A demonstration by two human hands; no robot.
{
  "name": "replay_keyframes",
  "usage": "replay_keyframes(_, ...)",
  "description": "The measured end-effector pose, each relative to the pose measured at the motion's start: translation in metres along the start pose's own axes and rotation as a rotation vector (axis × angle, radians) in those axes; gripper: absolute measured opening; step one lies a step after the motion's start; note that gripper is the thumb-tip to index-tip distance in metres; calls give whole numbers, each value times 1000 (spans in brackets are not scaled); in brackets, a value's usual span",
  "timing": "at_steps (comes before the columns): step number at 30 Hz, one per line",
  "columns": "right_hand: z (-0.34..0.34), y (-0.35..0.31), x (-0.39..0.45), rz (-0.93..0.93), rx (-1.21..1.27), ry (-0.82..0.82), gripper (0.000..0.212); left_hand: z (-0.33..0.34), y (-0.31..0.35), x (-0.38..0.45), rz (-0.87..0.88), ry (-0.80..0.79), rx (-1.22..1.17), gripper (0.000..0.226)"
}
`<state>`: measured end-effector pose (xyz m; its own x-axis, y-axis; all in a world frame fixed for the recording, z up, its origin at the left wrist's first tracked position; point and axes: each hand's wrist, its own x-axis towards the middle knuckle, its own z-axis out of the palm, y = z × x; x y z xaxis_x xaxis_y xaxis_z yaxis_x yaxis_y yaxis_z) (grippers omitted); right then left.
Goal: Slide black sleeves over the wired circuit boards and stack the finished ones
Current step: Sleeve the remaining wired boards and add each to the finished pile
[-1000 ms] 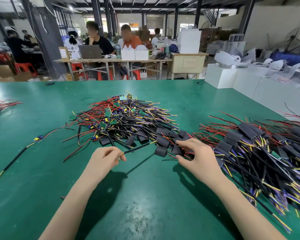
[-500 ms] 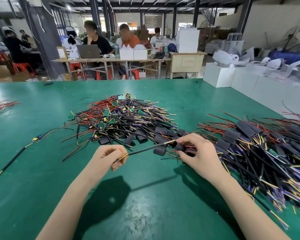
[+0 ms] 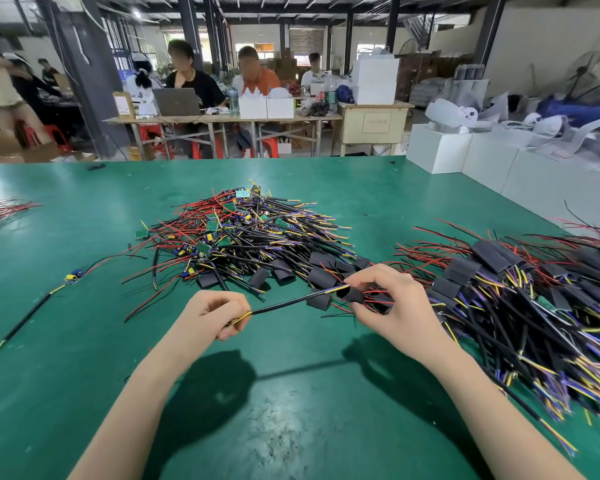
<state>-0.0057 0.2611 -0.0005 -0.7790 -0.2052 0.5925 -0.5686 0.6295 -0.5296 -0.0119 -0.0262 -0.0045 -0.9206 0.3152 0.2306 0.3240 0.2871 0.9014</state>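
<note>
While our left hand [image 3: 211,315] curls round the near end of a thin black-jacketed cable with yellow wire tips [image 3: 284,304], our right hand [image 3: 394,308] pinches a short black tubular sleeve [image 3: 353,294] between thumb and fingers [image 3: 368,276] at the cable's far end, where the yellow tips meet the sleeve's mouth. We hold the cable slanting up to the right, just above the green desk [image 3: 291,427]. Both hands are closed on what they hold. A second loose black sleeve [image 3: 319,301] lies right under the cable, and more of them edge the middle heap of bare green circuit boards with red, black and yellow wires [image 3: 236,233] beyond our hands. To the right spreads the pile of finished, sleeved boards [image 3: 520,299], its wire ends fanning toward us. One single wired board with a long black cable [image 3: 74,276] lies apart on the left of the desk.
</note>
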Motion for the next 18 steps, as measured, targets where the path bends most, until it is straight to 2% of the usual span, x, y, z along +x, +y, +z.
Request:
replay_keyframes(7,-2,-1,1,-49,26,16,33,0,-4,0,-32,-19,-2,36)
replay_keyframes(13,2,-3,-3,-167,-336,-168,29,5,-8,-2,-82,-108,120,20)
replay_keyframes(14,4,-4,-4,-173,-368,-205,28,6,-9,-2,-82,-139,138,24)
replay_keyframes(16,9,-6,-5,-170,-373,-265,26,11,-9,-3,-67,-193,194,32)
replay_keyframes(18,13,-10,-7,-161,-317,-306,24,17,-9,-4,-24,-223,263,29)
